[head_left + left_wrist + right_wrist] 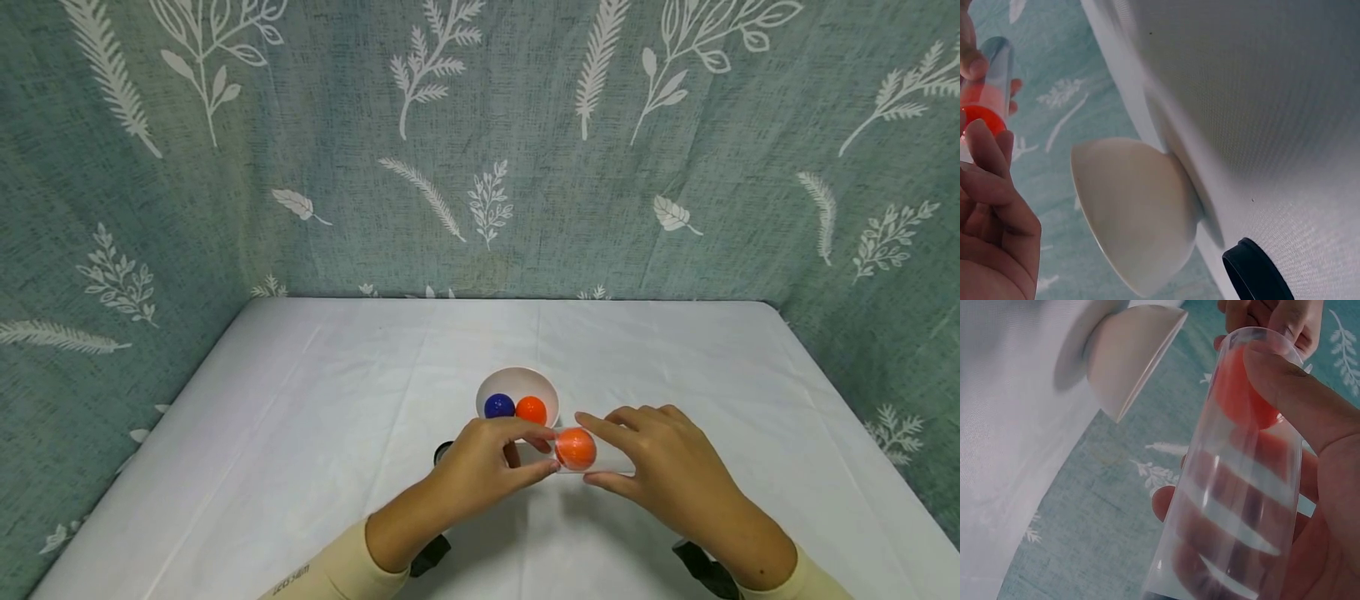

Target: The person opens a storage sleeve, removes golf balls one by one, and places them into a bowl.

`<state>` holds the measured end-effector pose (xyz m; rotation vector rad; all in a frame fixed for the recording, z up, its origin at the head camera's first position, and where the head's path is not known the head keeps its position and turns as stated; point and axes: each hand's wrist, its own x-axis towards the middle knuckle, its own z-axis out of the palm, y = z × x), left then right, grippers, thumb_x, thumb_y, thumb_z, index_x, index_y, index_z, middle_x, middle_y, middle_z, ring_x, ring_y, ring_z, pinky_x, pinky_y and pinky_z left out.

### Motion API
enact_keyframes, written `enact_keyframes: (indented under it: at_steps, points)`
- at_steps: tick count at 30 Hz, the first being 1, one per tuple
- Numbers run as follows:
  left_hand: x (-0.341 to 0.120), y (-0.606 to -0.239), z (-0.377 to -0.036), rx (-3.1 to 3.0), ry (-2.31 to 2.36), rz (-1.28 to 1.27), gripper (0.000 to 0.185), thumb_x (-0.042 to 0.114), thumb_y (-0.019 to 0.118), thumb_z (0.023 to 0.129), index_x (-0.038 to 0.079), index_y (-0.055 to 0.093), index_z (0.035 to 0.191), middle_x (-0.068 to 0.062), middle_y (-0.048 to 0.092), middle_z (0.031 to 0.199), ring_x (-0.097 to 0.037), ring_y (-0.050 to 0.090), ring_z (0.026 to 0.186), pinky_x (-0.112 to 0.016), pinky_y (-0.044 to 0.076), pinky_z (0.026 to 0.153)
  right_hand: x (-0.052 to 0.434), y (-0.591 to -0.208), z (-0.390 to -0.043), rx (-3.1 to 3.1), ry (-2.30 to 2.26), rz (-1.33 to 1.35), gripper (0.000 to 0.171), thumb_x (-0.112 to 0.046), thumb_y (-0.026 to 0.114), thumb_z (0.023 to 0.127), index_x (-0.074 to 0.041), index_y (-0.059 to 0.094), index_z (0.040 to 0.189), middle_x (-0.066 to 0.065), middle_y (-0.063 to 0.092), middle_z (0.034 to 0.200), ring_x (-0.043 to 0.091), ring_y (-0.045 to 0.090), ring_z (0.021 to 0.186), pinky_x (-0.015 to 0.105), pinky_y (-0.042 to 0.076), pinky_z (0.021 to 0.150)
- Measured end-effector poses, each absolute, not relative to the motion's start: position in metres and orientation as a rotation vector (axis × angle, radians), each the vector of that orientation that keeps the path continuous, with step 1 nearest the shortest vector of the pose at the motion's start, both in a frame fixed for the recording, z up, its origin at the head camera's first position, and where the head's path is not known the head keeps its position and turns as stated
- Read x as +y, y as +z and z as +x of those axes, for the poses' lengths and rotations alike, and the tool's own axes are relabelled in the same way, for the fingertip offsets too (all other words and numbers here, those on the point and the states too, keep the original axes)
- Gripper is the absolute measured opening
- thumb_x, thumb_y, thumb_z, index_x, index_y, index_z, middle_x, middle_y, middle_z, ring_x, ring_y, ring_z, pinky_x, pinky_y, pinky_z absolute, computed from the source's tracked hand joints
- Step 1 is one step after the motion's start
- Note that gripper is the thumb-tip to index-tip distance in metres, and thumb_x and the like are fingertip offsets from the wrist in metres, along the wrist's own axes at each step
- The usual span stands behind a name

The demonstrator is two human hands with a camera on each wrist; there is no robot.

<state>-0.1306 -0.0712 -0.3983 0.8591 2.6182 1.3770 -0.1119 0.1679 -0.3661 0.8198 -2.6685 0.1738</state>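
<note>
My right hand [670, 461] holds a clear plastic tube [1235, 494] from the side, its thumb lying along the wall. At the tube's mouth sits an orange ball [576, 448], within the rim. The thumb and fingers of my left hand [480, 458] pinch at that ball from the mouth side; the exact contact is partly hidden. Just beyond the hands stands a pale bowl [517, 379] with a blue ball [498, 406] and another orange ball [532, 409] in it. The wrist views show only the bowl's outside.
A black round rim [1257, 272] stands on the white-covered table [337, 375] left of the bowl, mostly hidden by my left wrist in the head view. A green leaf-patterned cloth [487, 183] hangs behind the table and at both sides.
</note>
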Motion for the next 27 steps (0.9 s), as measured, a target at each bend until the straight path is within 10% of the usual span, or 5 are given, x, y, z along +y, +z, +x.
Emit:
enact_keyframes:
  at_steps: [27]
  points:
    - [-0.0749, -0.3962, -0.1326, 2.505, 1.443, 0.734, 0.051, 0.035, 0.083, 0.082, 0.014, 0.069, 0.126, -0.001, 0.077, 0.105, -0.002, 0.065, 0.065, -0.022, 0.056, 0.062, 0.1713, -0.3651, -0.1130, -2.635, 0.158, 0.832, 0.067, -0.050, 0.089, 0.066, -0.026, 0.071, 0.126, 0.000, 0.073, 0.096, 0.017, 0.068, 0.084, 0.042, 0.055, 0.079]
